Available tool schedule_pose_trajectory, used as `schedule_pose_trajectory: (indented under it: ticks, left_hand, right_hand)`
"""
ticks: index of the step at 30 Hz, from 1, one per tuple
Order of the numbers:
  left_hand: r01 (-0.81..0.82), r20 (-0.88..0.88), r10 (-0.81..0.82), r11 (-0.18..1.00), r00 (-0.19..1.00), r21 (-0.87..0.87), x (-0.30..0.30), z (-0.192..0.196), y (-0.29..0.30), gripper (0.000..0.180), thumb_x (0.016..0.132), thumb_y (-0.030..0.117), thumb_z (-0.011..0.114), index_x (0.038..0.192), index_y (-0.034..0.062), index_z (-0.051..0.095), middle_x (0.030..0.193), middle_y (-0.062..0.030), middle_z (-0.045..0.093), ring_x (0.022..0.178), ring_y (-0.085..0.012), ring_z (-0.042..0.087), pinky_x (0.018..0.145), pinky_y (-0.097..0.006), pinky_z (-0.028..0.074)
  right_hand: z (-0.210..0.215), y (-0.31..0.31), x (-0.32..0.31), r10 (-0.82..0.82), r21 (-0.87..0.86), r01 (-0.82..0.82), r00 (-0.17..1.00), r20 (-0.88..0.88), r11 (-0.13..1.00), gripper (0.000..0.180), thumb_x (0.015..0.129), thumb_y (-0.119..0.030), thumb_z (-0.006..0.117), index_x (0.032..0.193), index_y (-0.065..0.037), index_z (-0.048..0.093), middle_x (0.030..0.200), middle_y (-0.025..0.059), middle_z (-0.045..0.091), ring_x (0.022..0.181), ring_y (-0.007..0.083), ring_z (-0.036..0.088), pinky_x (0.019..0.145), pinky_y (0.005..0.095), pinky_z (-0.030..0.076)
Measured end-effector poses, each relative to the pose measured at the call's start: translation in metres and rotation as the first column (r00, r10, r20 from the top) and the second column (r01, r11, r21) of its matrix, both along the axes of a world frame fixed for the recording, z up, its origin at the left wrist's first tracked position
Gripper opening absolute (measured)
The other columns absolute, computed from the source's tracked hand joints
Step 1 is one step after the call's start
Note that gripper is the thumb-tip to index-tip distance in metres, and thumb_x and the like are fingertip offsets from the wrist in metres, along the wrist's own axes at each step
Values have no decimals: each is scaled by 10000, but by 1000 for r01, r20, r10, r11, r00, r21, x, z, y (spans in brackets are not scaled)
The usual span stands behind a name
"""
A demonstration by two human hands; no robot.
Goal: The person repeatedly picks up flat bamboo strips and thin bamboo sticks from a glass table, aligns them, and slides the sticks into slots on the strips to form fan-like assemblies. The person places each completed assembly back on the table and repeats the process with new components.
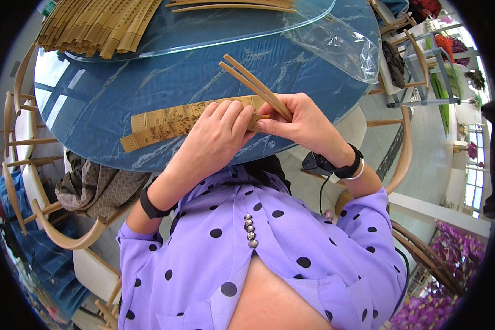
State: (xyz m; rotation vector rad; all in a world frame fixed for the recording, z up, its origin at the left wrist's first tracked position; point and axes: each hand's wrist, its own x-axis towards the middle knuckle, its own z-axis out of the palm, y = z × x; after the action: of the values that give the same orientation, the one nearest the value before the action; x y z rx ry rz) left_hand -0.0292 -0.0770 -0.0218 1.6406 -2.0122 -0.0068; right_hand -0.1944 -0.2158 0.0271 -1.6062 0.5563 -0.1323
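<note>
The right hand (305,124) is clamped on 2 loose bamboo sticks (256,87), thumb and fingers pinching their near ends; their long axis runs up and to the left, away from the body over the blue tabletop (148,82). The left hand (217,137) lies just beside it, fingers closed down on the right end of a flat mat of bound bamboo slips (176,124), which stretches left from both hands along the tabletop edge. The sticks cross above the mat's right end. More slips (96,25) are piled at the far left, well apart.
</note>
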Motion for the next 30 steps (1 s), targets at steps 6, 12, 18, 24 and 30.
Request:
schedule_pose_trajectory:
  ticks: [6, 12, 18, 24, 30]
  left_hand:
    - [-10, -60, 10, 1000, 998, -5, 7, -1, 1, 478, 883, 154, 719, 1283, 5, 502, 1139, -165, 561, 1064, -354, 579, 957, -449, 477]
    - [-24, -9, 23, 998, 1000, -55, 14, 6, 1, 401, 913, 182, 692, 1209, -30, 523, 1010, -129, 547, 954, -281, 568, 857, -391, 477]
    - [-15, -51, 12, 999, 999, -49, 14, 9, 1, 397, 918, 184, 692, 1210, -24, 520, 1018, -128, 539, 956, -286, 563, 873, -398, 479]
    - [-26, -124, 36, 996, 992, 82, 14, 8, 4, 457, 913, 139, 695, 1303, 17, 490, 1124, -161, 522, 1060, -355, 561, 958, -430, 477]
    - [-17, -37, 17, 1000, 999, -7, 13, 10, 1, 392, 927, 190, 684, 1210, -27, 522, 1027, -130, 541, 963, -286, 565, 877, -393, 479]
  right_hand:
    - [20, -7, -12, 14, -328, -62, 989, -147, 943, 269, 945, -256, 744, 981, 7, 704, 745, 13, 624, 652, 79, 536, 592, 259, 430]
    - [25, -15, -39, -43, -809, 45, 999, 25, 587, 245, 938, -262, 726, 876, -26, 697, 687, 68, 583, 594, 193, 576, 531, 299, 429]
    - [26, -22, -50, 66, -996, 70, 995, 74, 60, 270, 819, -302, 808, 859, -56, 704, 685, 34, 575, 577, 192, 566, 496, 312, 444]
    - [30, -17, -50, 95, -998, 62, 993, 65, 33, 271, 804, -287, 819, 887, -54, 707, 685, 33, 572, 573, 200, 572, 494, 320, 456]
    - [29, -12, -50, 76, -991, -4, 997, 7, 137, 266, 827, -294, 803, 893, -54, 707, 676, 39, 566, 567, 208, 569, 492, 331, 451]
